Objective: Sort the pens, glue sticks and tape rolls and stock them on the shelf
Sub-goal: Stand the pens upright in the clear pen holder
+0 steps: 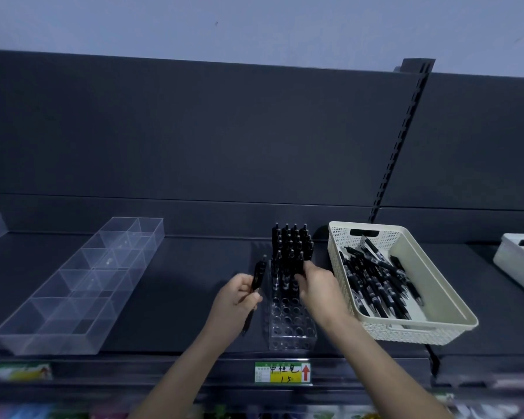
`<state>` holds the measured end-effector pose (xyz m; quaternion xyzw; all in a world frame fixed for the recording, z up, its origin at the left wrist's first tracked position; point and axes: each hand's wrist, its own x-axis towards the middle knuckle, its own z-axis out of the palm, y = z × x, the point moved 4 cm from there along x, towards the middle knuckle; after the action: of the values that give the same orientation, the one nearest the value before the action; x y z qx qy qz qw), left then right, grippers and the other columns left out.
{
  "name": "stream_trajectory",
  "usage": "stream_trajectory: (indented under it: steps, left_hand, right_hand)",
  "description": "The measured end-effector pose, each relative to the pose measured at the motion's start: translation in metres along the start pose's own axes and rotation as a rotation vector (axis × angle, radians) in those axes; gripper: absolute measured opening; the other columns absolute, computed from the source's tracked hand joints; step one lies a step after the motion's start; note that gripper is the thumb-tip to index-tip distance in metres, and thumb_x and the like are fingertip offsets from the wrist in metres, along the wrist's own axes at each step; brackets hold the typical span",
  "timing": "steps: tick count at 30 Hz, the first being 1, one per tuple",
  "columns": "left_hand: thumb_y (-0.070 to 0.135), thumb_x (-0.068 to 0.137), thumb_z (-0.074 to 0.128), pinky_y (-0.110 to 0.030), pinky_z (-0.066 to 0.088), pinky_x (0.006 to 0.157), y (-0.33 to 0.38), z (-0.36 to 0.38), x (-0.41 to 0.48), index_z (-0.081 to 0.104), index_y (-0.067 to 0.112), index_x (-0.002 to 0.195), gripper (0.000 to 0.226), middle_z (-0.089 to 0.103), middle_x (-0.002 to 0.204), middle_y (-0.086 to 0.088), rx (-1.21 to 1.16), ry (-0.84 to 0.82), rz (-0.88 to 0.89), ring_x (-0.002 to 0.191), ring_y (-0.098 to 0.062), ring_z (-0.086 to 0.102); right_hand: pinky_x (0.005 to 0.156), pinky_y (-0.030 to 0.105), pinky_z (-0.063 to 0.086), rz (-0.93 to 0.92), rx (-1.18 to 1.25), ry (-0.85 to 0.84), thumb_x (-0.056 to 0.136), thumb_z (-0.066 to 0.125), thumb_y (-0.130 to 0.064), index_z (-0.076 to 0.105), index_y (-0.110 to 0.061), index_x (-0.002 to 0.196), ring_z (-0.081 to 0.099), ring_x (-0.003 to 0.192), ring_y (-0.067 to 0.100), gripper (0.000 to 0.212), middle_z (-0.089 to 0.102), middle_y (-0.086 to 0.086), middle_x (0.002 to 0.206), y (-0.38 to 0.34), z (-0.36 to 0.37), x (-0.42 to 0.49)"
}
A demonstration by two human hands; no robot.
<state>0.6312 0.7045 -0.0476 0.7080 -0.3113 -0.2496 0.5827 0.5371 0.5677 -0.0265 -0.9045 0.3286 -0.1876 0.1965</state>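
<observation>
A single black pen (258, 275) is held in the left hand (239, 297), whose fingers are curled round its barrel, just left of a clear holder (291, 326) drilled with round holes. The rear rows of this holder are filled with upright pens (291, 244), all black with their clicker ends up; the front rows of holes are seen unfilled. The right hand (319, 288) is closed on the front of the upright pens, fingertips pinched round their barrels.

To the right, a cream perforated basket (449, 320) is set on the dark shelf (179, 300), and loose pens (375, 282) are heaped in it. To the left, a clear divided tray (82, 285) is laid lengthwise.

On the shelf edge below the holder a price label (282, 372) is fixed: handwritten Chinese characters, apparently 中性笔, and "15" are written on a yellow field, with a red upward arrow beside them. A second label (22, 371) further left is too blurred to be read.
</observation>
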Motion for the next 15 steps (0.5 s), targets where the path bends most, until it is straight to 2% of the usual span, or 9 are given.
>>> stream_trajectory:
  steps: [2,5,8,11,13,15]
  left_hand:
    - [0.001,0.090,0.054,-0.023,0.049,0.077,0.003,0.000,-0.001,0.057,0.021,0.085,0.021,0.059,0.079,0.004,0.022,0.008,0.021,0.075,-0.010,0.058]
    - [0.002,0.089,0.056,-0.008,0.045,0.065,0.010,0.003,-0.003,0.058,0.022,0.083,0.021,0.056,0.074,0.006,0.047,-0.001,0.051,0.069,-0.005,0.054]
    - [0.002,0.087,0.059,-0.008,0.046,0.064,0.014,0.006,-0.002,0.059,0.021,0.082,0.020,0.056,0.073,0.005,0.043,0.002,0.081,0.068,-0.005,0.054]
    - [-0.001,0.083,0.063,-0.011,0.047,0.064,0.020,0.014,-0.001,0.059,0.016,0.080,0.018,0.057,0.073,0.002,0.004,-0.001,0.116,0.066,-0.005,0.053]
    - [-0.002,0.081,0.066,-0.011,0.047,0.064,0.024,0.022,-0.001,0.058,0.014,0.080,0.018,0.056,0.072,0.000,-0.030,-0.014,0.136,0.065,-0.006,0.053]
    - [-0.002,0.080,0.067,-0.013,0.047,0.065,0.026,0.032,0.001,0.058,0.014,0.079,0.018,0.055,0.072,-0.001,-0.048,-0.046,0.137,0.067,-0.008,0.052]
  right_hand:
    - [0.070,0.034,0.050,0.017,0.038,0.009,0.095,0.048,-0.018,0.056,-0.004,0.099,0.065,0.081,0.028,0.017,0.068,0.013,0.090,0.002,0.000,0.002]
    - [0.074,0.031,0.051,0.039,0.080,0.014,0.094,0.051,-0.021,0.059,-0.005,0.107,0.066,0.084,0.026,0.022,0.069,0.013,0.093,0.006,-0.001,0.000]
    - [0.087,0.031,0.052,0.062,0.147,0.078,0.090,0.058,-0.024,0.059,-0.008,0.117,0.066,0.095,0.021,0.031,0.070,0.008,0.104,0.010,-0.010,-0.006]
    - [0.081,0.023,0.051,0.051,0.328,0.156,0.088,0.062,-0.023,0.067,-0.012,0.104,0.064,0.087,0.011,0.020,0.069,-0.003,0.091,0.006,-0.025,-0.015]
    - [0.079,0.020,0.049,0.034,0.476,0.082,0.086,0.064,-0.021,0.070,-0.015,0.098,0.062,0.083,0.006,0.015,0.066,-0.008,0.086,-0.004,-0.029,-0.020]
    - [0.078,0.023,0.048,0.013,0.537,-0.026,0.085,0.064,-0.018,0.070,-0.019,0.087,0.059,0.080,0.008,0.006,0.062,-0.007,0.083,-0.012,-0.029,-0.021]
